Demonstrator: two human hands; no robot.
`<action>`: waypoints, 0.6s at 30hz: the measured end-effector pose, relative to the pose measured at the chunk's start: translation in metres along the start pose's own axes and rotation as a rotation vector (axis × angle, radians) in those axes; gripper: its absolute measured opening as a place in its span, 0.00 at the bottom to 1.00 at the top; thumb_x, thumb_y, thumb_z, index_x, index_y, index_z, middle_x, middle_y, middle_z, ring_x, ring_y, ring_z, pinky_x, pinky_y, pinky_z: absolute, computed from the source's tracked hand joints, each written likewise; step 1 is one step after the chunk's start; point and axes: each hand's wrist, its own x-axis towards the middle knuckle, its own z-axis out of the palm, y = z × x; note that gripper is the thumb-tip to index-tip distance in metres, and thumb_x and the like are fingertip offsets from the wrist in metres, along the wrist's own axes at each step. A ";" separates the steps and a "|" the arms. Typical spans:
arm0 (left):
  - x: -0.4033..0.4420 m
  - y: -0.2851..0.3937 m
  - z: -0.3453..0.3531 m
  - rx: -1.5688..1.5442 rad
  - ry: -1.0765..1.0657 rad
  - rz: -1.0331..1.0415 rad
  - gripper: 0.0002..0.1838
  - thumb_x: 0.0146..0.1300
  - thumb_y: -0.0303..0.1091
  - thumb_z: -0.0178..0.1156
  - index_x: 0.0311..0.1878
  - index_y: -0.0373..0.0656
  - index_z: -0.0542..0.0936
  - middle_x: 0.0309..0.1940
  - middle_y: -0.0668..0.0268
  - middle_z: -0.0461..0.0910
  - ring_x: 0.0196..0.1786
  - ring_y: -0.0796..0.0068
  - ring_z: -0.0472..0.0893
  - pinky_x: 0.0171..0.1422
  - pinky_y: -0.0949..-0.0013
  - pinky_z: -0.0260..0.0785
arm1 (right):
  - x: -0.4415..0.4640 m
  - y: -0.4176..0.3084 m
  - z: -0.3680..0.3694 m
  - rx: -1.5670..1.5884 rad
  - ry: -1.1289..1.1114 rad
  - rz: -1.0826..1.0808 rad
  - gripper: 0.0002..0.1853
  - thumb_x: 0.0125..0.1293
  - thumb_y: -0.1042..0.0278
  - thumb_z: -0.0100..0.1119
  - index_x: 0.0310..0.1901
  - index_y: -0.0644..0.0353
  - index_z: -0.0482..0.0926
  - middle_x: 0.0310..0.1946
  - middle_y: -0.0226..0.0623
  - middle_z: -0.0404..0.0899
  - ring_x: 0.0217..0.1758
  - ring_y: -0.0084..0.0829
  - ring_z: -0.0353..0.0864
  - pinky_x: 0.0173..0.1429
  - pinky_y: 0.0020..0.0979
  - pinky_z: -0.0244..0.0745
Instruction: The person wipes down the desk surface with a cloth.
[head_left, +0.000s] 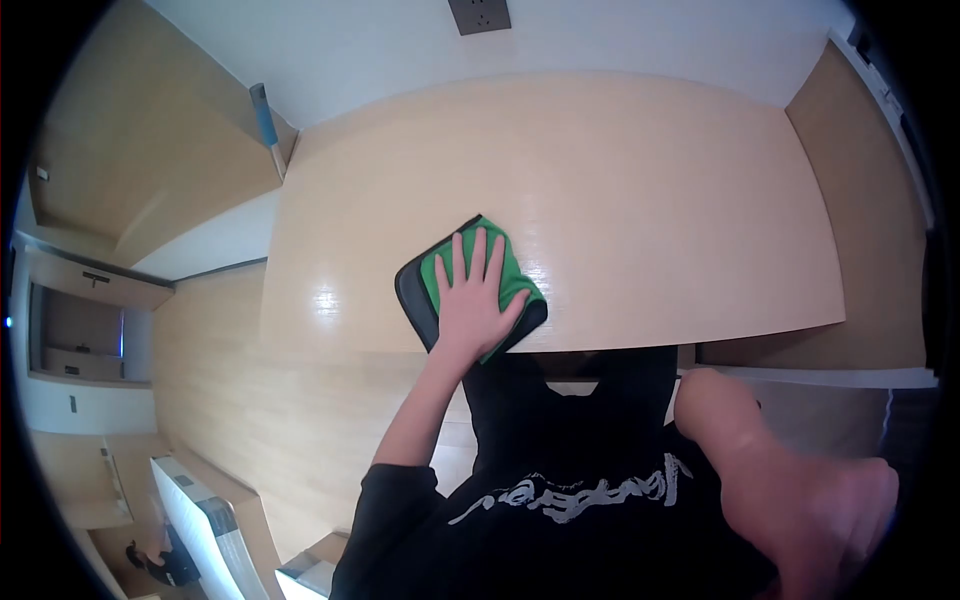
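My left hand [474,308] lies flat with its fingers spread on a folded cloth [513,272], green on one face and dark grey on the other. Under the palm, the cloth rests near the front edge of a light wooden desk [640,215]. Raised close to the camera at the lower right, my right hand [835,505] is away from the desk. Its fingers look curled, and what they hold, if anything, is hidden.
Wooden panels border the desk, one of them on the right [865,200]. A blue-and-grey strip-like object [265,122] stands at the back left corner. A wall socket [480,14] is above. A white-topped long box [200,525] and another person [170,565] appear at lower left.
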 end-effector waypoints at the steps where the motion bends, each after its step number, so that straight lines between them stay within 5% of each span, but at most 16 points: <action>1: 0.008 -0.002 0.002 0.017 0.021 -0.005 0.42 0.63 0.54 0.57 0.76 0.46 0.57 0.78 0.56 0.49 0.80 0.45 0.43 0.78 0.36 0.36 | -0.002 0.000 -0.003 -0.006 0.001 0.001 0.14 0.64 0.73 0.54 0.20 0.57 0.70 0.16 0.32 0.73 0.17 0.26 0.72 0.36 0.37 0.74; 18: 0.288 -0.075 0.033 0.100 0.055 -0.399 0.42 0.69 0.64 0.40 0.78 0.46 0.52 0.79 0.55 0.46 0.79 0.40 0.42 0.78 0.34 0.34 | -0.007 -0.008 -0.077 -0.163 0.074 -0.031 0.14 0.65 0.72 0.55 0.20 0.54 0.70 0.15 0.30 0.70 0.18 0.24 0.71 0.33 0.33 0.71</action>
